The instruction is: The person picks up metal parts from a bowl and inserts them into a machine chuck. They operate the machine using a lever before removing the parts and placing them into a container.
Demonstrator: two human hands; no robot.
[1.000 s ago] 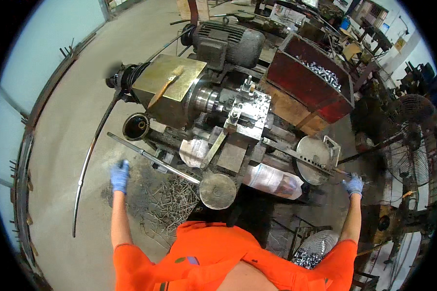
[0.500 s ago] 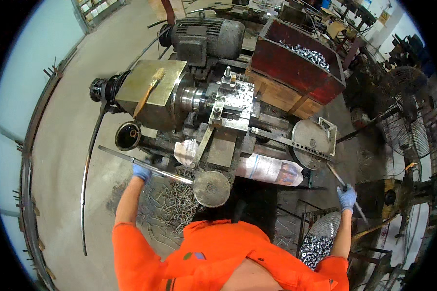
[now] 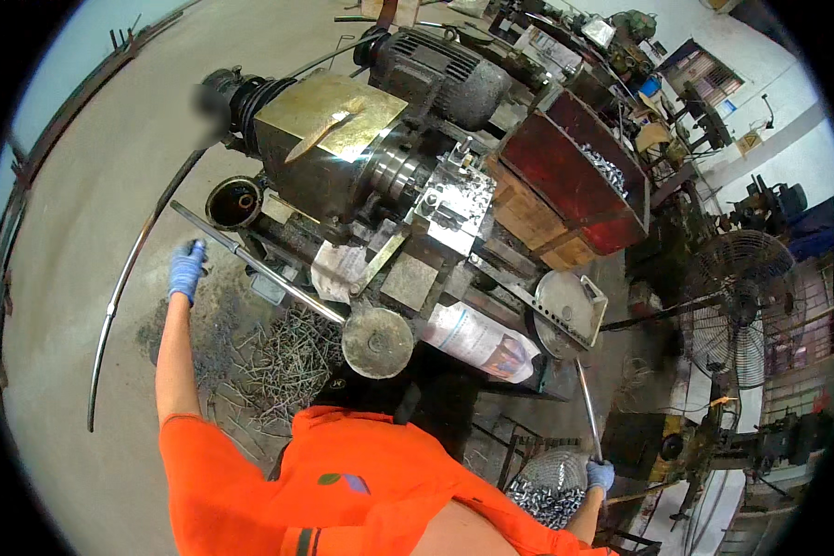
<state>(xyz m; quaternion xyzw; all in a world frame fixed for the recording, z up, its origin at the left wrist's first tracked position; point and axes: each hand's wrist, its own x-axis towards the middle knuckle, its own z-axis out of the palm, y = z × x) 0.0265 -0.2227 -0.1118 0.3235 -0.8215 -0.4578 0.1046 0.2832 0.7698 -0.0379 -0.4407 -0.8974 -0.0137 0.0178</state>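
Observation:
My left hand (image 3: 186, 269), in a blue glove, is stretched out to the left, just below the outer end of a long steel lever bar (image 3: 259, 266). That bar runs from a grimy metalworking machine (image 3: 380, 176). Whether the fingers grip the bar is unclear. My right hand (image 3: 600, 475), also gloved in blue, is low at the right and closed around the lower end of a thin metal rod (image 3: 586, 403). The rod points up toward a round grey plate (image 3: 565, 310) on the machine. My orange shirt fills the bottom.
A round disc (image 3: 377, 343) sits at the machine's front, a red bin (image 3: 574, 199) of small metal parts behind. A wire basket (image 3: 545, 489) of shiny pieces is by my right hand. Metal swarf (image 3: 269, 357), a curved bar (image 3: 125, 287) and a dark can (image 3: 234, 201) lie left; a fan (image 3: 737, 306) stands right.
My left hand has moved outward along the lever bar toward its far end. My right hand has dropped lower beside the wire basket, still on the thin rod. The view has swung.

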